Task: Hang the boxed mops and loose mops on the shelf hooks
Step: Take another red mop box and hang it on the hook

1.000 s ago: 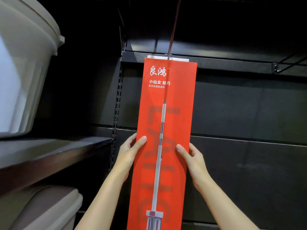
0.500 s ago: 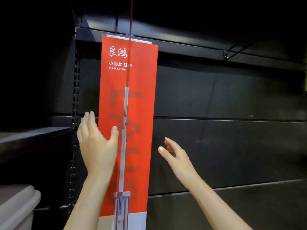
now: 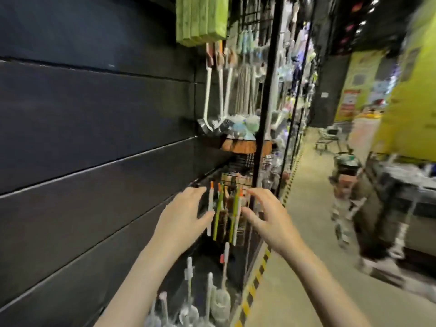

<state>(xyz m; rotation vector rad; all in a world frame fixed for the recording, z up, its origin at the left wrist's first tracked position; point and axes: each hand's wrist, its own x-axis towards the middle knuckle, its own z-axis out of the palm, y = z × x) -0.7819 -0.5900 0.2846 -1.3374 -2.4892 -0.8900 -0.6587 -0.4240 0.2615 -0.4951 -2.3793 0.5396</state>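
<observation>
My view faces right along the aisle and the picture is blurred. My left hand (image 3: pixel 182 214) and my right hand (image 3: pixel 266 214) are both raised in front of me, fingers spread and relaxed, holding nothing. The red mop box is out of view. The black shelf back panels (image 3: pixel 94 138) fill the left side. Beyond my hands hang several brushes with orange and green handles (image 3: pixel 226 213). Green mop pads (image 3: pixel 201 18) hang at the top, with white-handled brushes (image 3: pixel 219 90) below them.
Toilet brushes (image 3: pixel 212 296) stand low on the shelf in front of me. A yellow-black striped line (image 3: pixel 262 267) runs along the shelf base. Carts and a loaded trolley (image 3: pixel 346 175) stand in the aisle to the right, next to a yellow wall (image 3: pixel 410 95).
Both hands have let go of the red mop box, which stayed hanging on its hook. My head has turned right, away from it, toward the aisle.
</observation>
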